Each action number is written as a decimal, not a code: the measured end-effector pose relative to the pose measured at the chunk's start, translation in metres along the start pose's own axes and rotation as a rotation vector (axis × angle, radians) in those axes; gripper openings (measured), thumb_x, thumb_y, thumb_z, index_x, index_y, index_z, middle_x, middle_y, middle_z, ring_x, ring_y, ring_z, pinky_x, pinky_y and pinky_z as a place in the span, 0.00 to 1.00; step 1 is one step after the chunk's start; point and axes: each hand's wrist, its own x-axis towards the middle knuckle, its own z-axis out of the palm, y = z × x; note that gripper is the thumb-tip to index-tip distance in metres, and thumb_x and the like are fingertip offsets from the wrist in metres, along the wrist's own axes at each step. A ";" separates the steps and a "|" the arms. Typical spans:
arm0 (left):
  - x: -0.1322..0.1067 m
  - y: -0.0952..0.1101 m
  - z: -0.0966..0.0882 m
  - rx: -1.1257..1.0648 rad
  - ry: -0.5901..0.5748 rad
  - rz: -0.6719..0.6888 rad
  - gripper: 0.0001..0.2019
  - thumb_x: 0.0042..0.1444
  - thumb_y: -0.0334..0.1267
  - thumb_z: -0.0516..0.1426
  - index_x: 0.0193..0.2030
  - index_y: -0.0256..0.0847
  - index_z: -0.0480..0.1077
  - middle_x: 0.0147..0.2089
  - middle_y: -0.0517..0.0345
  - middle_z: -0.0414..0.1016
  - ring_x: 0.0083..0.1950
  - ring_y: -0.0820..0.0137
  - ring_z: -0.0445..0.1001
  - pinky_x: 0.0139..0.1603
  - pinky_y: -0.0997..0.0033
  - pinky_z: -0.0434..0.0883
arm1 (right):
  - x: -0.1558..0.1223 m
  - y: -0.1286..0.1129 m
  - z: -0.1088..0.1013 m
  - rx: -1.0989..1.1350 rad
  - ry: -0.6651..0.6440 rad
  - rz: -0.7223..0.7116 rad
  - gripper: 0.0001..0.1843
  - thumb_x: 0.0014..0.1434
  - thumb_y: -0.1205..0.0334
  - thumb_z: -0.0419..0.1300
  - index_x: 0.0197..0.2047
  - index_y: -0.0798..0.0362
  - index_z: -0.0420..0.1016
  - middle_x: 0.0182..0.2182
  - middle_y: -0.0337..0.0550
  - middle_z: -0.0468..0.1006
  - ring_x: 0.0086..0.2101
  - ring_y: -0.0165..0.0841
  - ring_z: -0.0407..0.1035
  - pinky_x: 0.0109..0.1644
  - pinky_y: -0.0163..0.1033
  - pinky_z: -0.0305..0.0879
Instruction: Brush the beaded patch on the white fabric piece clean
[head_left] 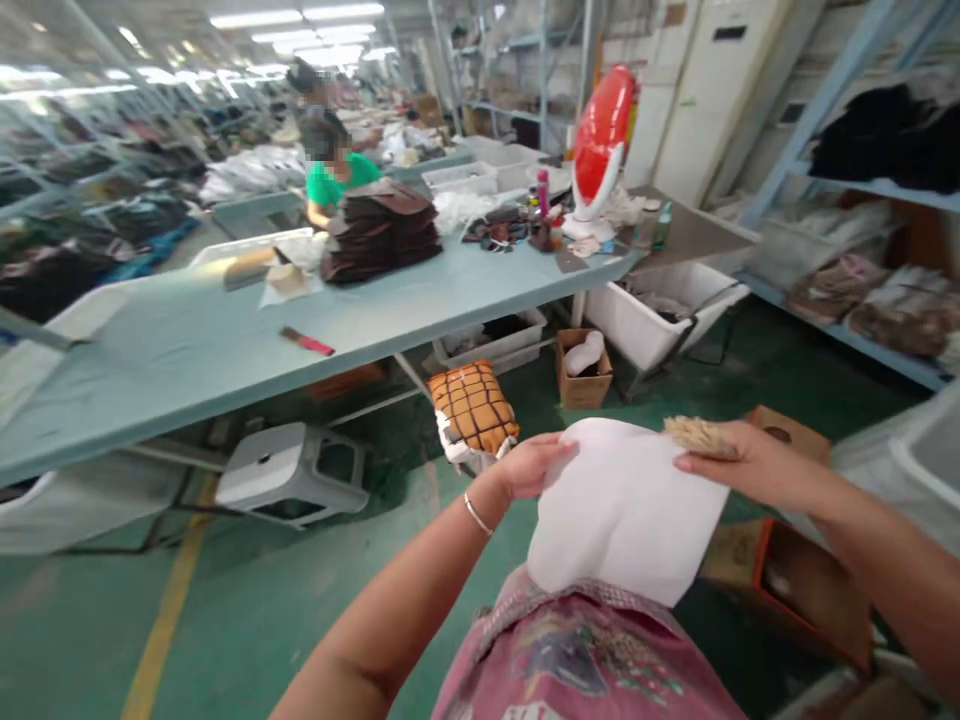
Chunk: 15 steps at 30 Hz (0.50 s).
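A white sheet, of paper or thin card as far as I can tell, is held up in front of a pink patterned apron. Its upper left edge is pinched in my left hand, which has a thin bangle at the wrist. At the sheet's upper right, my right hand is closed around a small beige bundle with a ruffled, layered look. The thumb of that hand lies against the sheet's right side.
Ahead runs a long blue-green table bearing a brush, a stack of dark brown pieces and a red-and-white device. A person in green is behind it. Stools, a cushioned seat and boxes stand around.
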 end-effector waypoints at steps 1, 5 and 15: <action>-0.019 0.004 -0.018 -0.015 0.018 0.038 0.18 0.47 0.41 0.72 0.42 0.33 0.79 0.34 0.49 0.83 0.34 0.64 0.81 0.39 0.67 0.75 | 0.025 -0.001 0.016 -0.001 0.025 0.019 0.21 0.60 0.43 0.64 0.40 0.54 0.80 0.36 0.42 0.82 0.36 0.40 0.75 0.39 0.40 0.71; -0.083 0.018 -0.087 -0.040 0.183 0.169 0.19 0.43 0.42 0.73 0.41 0.35 0.80 0.37 0.50 0.84 0.38 0.62 0.81 0.41 0.66 0.75 | 0.109 -0.019 0.080 0.035 0.045 -0.008 0.23 0.57 0.43 0.67 0.44 0.54 0.80 0.39 0.44 0.82 0.39 0.42 0.75 0.41 0.41 0.72; -0.181 0.072 -0.231 -0.189 0.398 0.294 0.20 0.54 0.42 0.67 0.51 0.32 0.78 0.43 0.45 0.85 0.42 0.60 0.82 0.49 0.63 0.75 | 0.310 -0.099 0.196 0.094 -0.421 -0.060 0.23 0.52 0.42 0.70 0.32 0.56 0.77 0.27 0.42 0.76 0.30 0.35 0.69 0.31 0.35 0.64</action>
